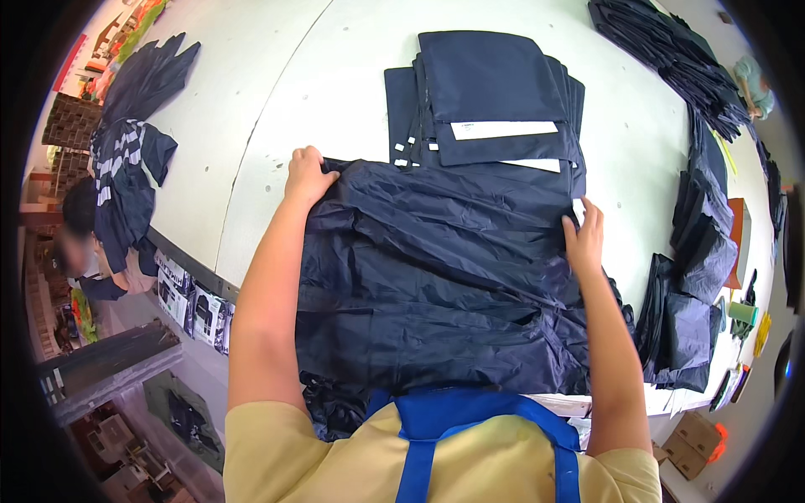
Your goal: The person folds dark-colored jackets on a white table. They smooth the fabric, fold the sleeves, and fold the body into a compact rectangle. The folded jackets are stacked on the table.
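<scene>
A wide piece of crinkled dark navy fabric (pixel 436 277) lies spread in front of me, its near edge hanging toward my apron. My left hand (pixel 310 176) is closed on its far left corner, thumb turned inward along the edge. At the far right side my right hand (pixel 584 235) pinches the edge, with a small white label showing beside the fingers. Just beyond the fabric is a stack of folded navy pieces (pixel 495 80), with white paper strips (pixel 503 130) across it and small white tags at its left. The spread fabric touches the stack's near end.
Everything lies on a large white table (pixel 277 101). More dark fabric bundles (pixel 692 243) line its right side, and a thick pile (pixel 671 59) lies at the far right. On the left, a person in dark clothing (pixel 126 193) leans at the table edge. Printed packages (pixel 193 302) sit below that edge.
</scene>
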The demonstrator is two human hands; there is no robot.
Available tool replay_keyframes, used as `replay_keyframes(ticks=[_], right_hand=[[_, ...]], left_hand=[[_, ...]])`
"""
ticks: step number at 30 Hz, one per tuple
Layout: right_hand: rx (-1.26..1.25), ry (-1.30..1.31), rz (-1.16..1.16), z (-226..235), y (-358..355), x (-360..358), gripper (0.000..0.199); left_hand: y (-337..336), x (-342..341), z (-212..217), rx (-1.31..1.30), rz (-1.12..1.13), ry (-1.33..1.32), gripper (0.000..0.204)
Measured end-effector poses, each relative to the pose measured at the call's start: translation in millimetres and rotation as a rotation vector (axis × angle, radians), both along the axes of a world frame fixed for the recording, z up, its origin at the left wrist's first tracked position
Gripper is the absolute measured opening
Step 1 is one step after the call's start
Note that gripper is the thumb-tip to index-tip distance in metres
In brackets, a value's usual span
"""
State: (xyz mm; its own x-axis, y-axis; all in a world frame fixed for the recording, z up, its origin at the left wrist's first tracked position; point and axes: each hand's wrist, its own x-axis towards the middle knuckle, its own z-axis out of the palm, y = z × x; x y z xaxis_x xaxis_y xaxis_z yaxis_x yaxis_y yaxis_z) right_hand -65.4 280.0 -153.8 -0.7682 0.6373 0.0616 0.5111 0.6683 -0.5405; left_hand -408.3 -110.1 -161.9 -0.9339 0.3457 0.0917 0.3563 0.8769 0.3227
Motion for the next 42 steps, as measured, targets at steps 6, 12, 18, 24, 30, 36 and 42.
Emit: replay_keyframes(ticks=[6,12,18,24,30,36,42], right_hand=[[-0.191,-0.56,0.167,46.4,42.7,-52.4,0.057],[-0.138,-0.122,0.139,96.4,14.2,5.0,0.026],[0.399,0.211,0.696,128.3,-72.3,119.3,0.017],[0.406,-0.054,0.959,72.0,-112.7,179.5,0.011],[0.46,-0.082,0.978,58.6,-117.6,185.0,0.008],[0.304,-0.256,0.796,110.5,-89.7,177.9,0.065],[0.201,-0.468,0.373,107.2,22.2,209.9,0.081]], left_hand=[[16.5,-28.2,39.7,-0.285,-0.192,-0.469,0.027],[-27.2,10.7,106.4,0.061,-0.33,-0.242,0.029],[-112.0,127.2,123.3,0.175,-0.567,0.386,0.019],[-187.5,214.5,85.4,-0.069,-0.664,0.037,0.014],[-130.4,230.8,137.1,0.106,-0.599,0.087,0.027],[-100.4,253.9,27.6,-0.146,-0.496,0.008,0.07],[-97.0,257.7,15.4,-0.151,-0.499,0.06,0.075]])
